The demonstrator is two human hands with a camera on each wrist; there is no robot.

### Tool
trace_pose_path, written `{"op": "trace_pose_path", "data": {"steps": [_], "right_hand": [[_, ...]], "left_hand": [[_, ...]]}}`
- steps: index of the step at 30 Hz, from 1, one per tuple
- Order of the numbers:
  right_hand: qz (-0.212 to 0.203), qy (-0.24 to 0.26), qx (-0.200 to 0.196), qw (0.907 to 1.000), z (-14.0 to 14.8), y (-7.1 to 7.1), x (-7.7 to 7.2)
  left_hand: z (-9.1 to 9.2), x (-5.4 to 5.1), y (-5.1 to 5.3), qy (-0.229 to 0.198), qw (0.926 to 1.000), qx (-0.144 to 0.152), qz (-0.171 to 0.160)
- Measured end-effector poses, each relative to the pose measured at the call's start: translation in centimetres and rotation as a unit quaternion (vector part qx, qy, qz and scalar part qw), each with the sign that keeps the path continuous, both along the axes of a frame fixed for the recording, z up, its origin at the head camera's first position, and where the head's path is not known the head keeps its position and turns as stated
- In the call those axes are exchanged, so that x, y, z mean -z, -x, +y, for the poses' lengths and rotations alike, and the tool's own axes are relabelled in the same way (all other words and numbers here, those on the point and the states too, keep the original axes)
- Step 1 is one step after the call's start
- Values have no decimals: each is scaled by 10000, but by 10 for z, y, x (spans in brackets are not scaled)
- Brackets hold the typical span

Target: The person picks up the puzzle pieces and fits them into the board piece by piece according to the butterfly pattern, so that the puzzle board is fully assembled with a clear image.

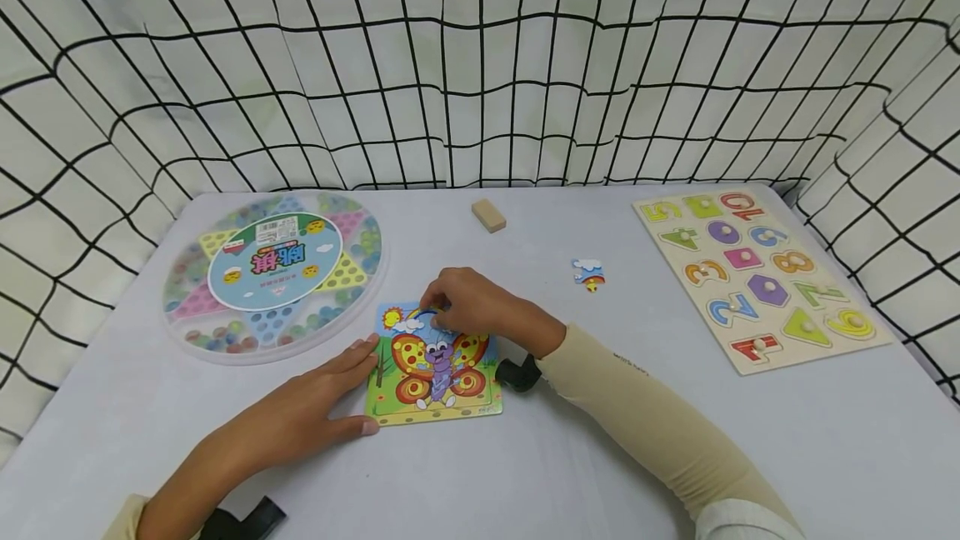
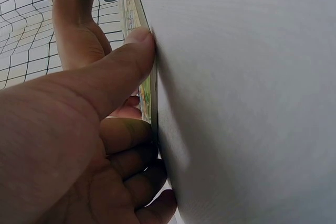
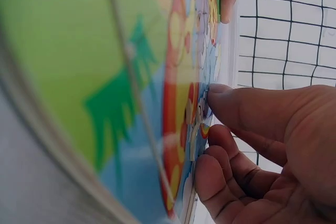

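Note:
A square butterfly jigsaw puzzle (image 1: 438,365) lies flat on the white table, its picture facing up. Along its left edge my left hand (image 1: 315,407) rests with fingers extended; the thumb touches the near left corner. In the left wrist view, that thumb (image 2: 126,59) lies against the board's thin side. At the puzzle's far edge, my right hand (image 1: 472,302) bends down over the rainbow and clouds. The right wrist view has its thumb and fingertips pinching a puzzle piece (image 3: 195,140) at the picture's surface, mostly hidden by the fingers.
A loose cloud-and-rainbow puzzle piece (image 1: 589,274) lies to the right, and a small wooden block (image 1: 489,215) farther back. A round Chinese checkers set (image 1: 273,273) is at left, a wooden number puzzle board (image 1: 765,282) at right. Black netting (image 1: 480,94) borders the table.

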State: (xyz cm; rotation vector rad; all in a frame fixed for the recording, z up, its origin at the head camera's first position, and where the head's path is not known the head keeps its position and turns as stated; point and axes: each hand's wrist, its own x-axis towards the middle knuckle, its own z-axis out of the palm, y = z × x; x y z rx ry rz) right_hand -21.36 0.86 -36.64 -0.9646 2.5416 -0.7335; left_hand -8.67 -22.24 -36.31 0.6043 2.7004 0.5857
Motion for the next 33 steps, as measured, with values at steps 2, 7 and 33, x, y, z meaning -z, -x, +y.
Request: {"op": "trace_pose_path", "data": {"steps": [2, 7, 33], "right_hand": [[4, -5, -12, 10000, 0, 0, -1], [64, 2, -36, 10000, 0, -1, 0], [-140, 102, -176, 9997, 1, 3, 0]], "left_hand": [[0, 0, 0, -13, 10000, -11, -9], [1, 1, 0, -6, 10000, -6, -33], [1, 0, -1, -10, 10000, -29, -38]]}}
